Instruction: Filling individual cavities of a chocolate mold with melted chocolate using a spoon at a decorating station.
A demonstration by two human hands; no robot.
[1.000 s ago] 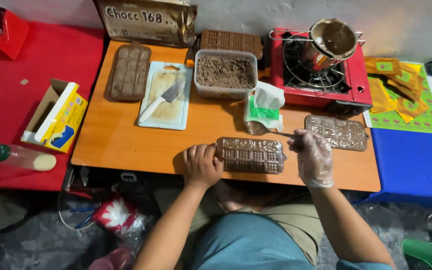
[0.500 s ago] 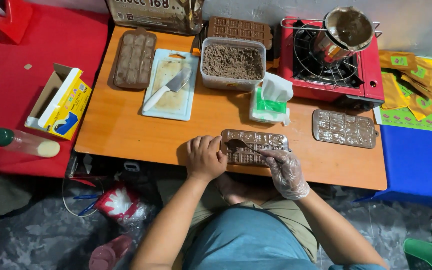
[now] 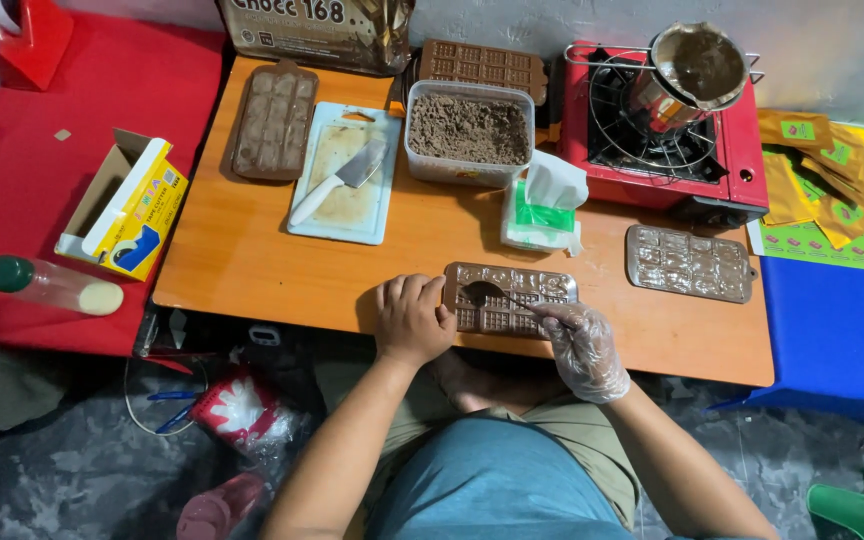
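A clear chocolate mould [image 3: 512,298] filled with brown chocolate lies near the front edge of the orange table [image 3: 252,260]. My left hand [image 3: 411,318], bare, rests against the mould's left end. My right hand [image 3: 580,345], in a clear plastic glove, holds a spoon [image 3: 487,294] whose bowl lies over the mould's left cells.
A second filled mould [image 3: 689,262] lies to the right. Behind are a tissue pack [image 3: 544,205], a tub of brown crumbs [image 3: 470,132], a cutting board with a knife [image 3: 344,180], two more moulds [image 3: 272,120], a red stove with a pot [image 3: 697,70], and gold wrappers [image 3: 822,165].
My right hand came from the right-hand mould to the front mould and now has the spoon over its left cells. The camera view shifted slightly.
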